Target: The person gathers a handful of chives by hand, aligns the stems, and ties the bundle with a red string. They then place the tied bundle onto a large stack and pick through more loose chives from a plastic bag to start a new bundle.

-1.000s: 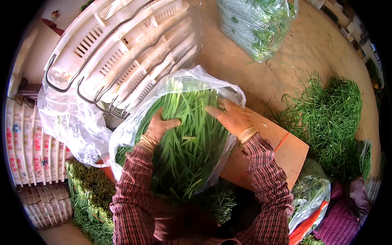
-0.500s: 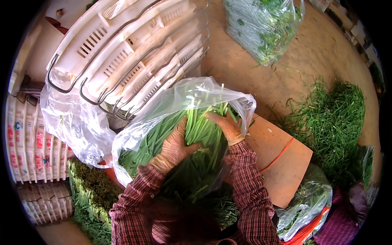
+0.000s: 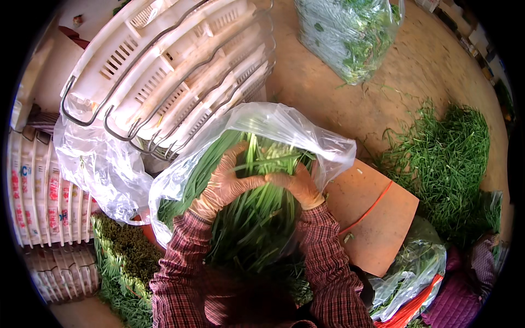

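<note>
Loosely splayed, fingers (image 3: 233,153) of left hand (image 3: 223,183) and right hand (image 3: 302,185) on green leaves (image 3: 262,206), red printing (image 3: 53,189) on leftward crates (image 3: 37,159).

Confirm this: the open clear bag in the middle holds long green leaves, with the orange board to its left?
Wrong side: the orange board lies to the right of the open clear bag, as the head view shows; that bag holds long green leaves.

Head-worn and facing steeply down, the wide fisheye peers close over the left hand (image 3: 223,184) and right hand (image 3: 299,186), both near mid-frame, with floor (image 3: 328,109) bending away beyond them!
</note>
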`<state>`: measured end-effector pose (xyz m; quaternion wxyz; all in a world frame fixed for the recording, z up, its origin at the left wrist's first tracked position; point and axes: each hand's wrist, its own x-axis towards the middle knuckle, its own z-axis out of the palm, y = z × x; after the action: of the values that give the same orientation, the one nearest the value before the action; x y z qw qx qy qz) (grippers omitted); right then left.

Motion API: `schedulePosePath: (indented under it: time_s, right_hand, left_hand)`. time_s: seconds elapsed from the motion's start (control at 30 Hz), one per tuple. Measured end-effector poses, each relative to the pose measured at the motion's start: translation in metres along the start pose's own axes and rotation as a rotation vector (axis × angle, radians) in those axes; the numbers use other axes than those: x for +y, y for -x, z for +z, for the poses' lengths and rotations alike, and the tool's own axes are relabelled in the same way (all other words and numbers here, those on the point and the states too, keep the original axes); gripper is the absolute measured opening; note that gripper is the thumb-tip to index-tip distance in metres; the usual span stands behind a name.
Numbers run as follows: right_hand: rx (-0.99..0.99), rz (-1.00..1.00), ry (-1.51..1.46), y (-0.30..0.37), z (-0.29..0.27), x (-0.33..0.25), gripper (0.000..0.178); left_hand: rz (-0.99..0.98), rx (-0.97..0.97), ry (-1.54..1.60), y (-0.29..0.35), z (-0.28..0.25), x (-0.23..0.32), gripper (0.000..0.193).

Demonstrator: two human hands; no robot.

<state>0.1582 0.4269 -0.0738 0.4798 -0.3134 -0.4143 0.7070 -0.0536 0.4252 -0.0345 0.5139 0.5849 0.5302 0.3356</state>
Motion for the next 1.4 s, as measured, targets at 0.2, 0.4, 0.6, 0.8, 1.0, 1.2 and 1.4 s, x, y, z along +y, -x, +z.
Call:
schedulePosePath:
  time_s: [0.2,0.4,0.6,0.8,1.0,1.2,1.4]
  right_hand:
    - [0.408,-0.034,-0.139,-0.005,-0.043,0.034,0.040]
    - [0.285,0.035,-0.192,-0.019,-0.012,-0.003,0.051]
    - [0.184,-0.174,-0.031,0.016,0.008,-0.013,0.071]
    - [0.144,-0.289,0.334,0.032,0.017,-0.004,0.097]
    - [0.266,-0.328,0.108,0.036,0.029,-0.024,0.088]
    - [0.220,-0.129,-0.091,0.018,-0.002,-0.022,0.065]
    - [-0.055,0.037,0.128,0.008,-0.011,-0.045,0.086]
  left_hand:
    - [0.035,0.043,-0.151,-0.028,0.010,0.000,0.102]
    - [-0.004,-0.033,-0.086,-0.061,0.017,0.010,0.087]
    - [-0.145,-0.321,-0.043,-0.021,-0.004,0.052,0.081]
    - [-0.045,-0.282,-0.272,0.000,-0.007,0.060,0.099]
    - [-0.067,-0.215,0.214,0.004,-0.004,0.027,0.107]
    - [-0.197,-0.258,0.084,-0.011,0.000,0.040,0.101]
    - [-0.007,-0.389,-0.445,-0.030,-0.003,0.061,0.109]
